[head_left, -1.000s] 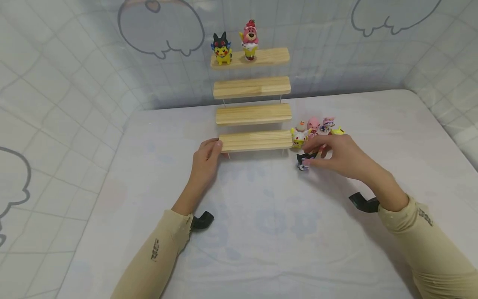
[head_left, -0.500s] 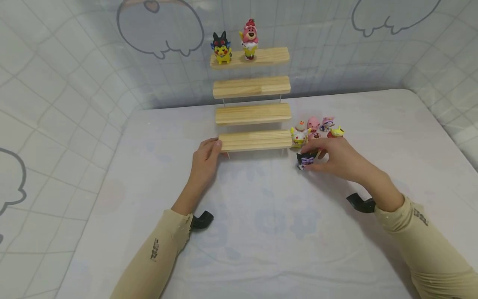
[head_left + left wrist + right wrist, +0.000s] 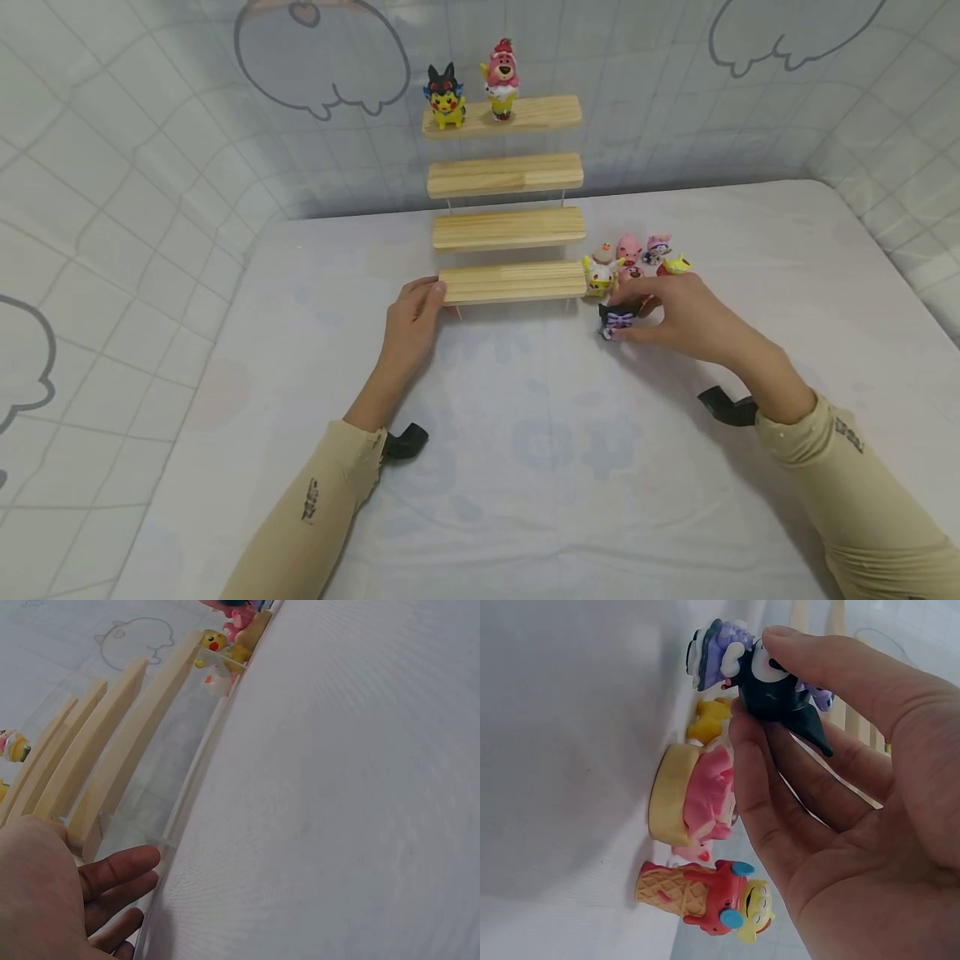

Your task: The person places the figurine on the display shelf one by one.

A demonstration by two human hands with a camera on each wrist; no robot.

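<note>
At the front right corner of a tiered wooden display stand (image 3: 510, 283), my right hand (image 3: 686, 321) pinches a small black figurine (image 3: 619, 318) between thumb and fingers. In the head view its back shows a purple bow; the right wrist view reveals a white face and a purple ruffled base (image 3: 705, 656), tipped sideways in that picture. My left hand (image 3: 414, 321) grips the left end of the stand's lowest board, thumb at the wood and fingers (image 3: 124, 862) beside the clear side panel. Just behind the right hand several figurines cluster, including a yellow one with white ears (image 3: 599, 277).
On the top board stand a yellow figurine with a black hood (image 3: 447, 100) and a pink bear figurine (image 3: 502, 79). Near the right hand are a red figurine on a waffle cone (image 3: 705, 896) and a pink one on a cream base (image 3: 673, 795). A patterned curtain (image 3: 675, 108) hangs behind.
The black figurine has turned in my right hand, so its purple bow now faces the head camera. That hand has shifted only slightly; the left hand keeps its place.
</note>
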